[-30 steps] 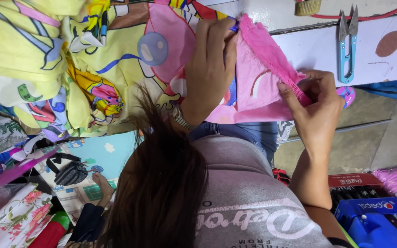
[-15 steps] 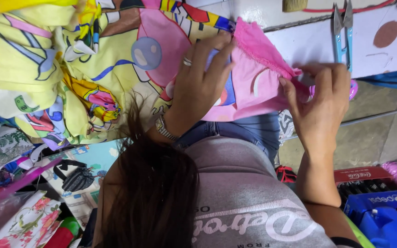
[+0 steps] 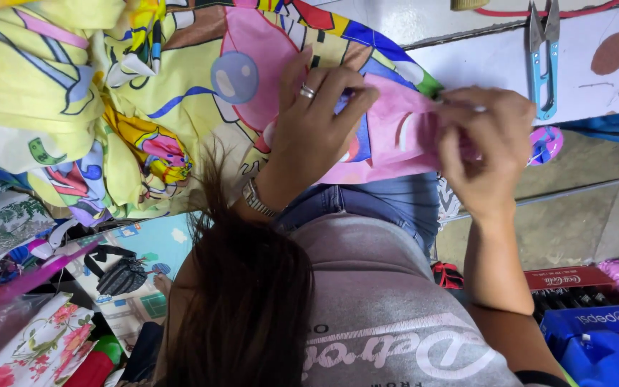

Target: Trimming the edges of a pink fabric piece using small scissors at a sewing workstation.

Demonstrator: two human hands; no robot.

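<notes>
A pink patch of printed fabric point(image 3: 395, 136) lies stretched between the person's two hands above the lap, at the lower edge of a large cartoon-print cloth point(image 3: 109, 107) of yellow, pink and blue that spills to the left and up over the white table point(image 3: 481, 64). The left hand point(image 3: 317, 122) lies flat on the cloth with its fingers spread fairly wide, pressing the pink part down; a ring shows on one finger and a metal watch band point(image 3: 258, 199) circles the wrist. The right hand point(image 3: 485, 147) is bunched tight at the right end of the pink fabric, fingertips pinched together on its edge; whether something small sits between them cannot be told. Just beyond that hand, a round pink and purple piece point(image 3: 546, 143) pokes out below the table's edge. On the table, up and to the right, lie thread snips point(image 3: 543, 57) with blue handles, well apart from both hands, and near them a brown oval patch point(image 3: 612, 52). Under the cloth show blue jeans point(image 3: 374, 204) and a grey printed T-shirt point(image 3: 388, 315), with dark hair point(image 3: 241, 301) hanging in the foreground. To the left lie more folded printed fabrics point(image 3: 30, 351), floral and patterned. At lower right stand a red crate point(image 3: 564, 278) and a blue crate point(image 3: 596, 337) on the concrete floor point(image 3: 574, 215).
</notes>
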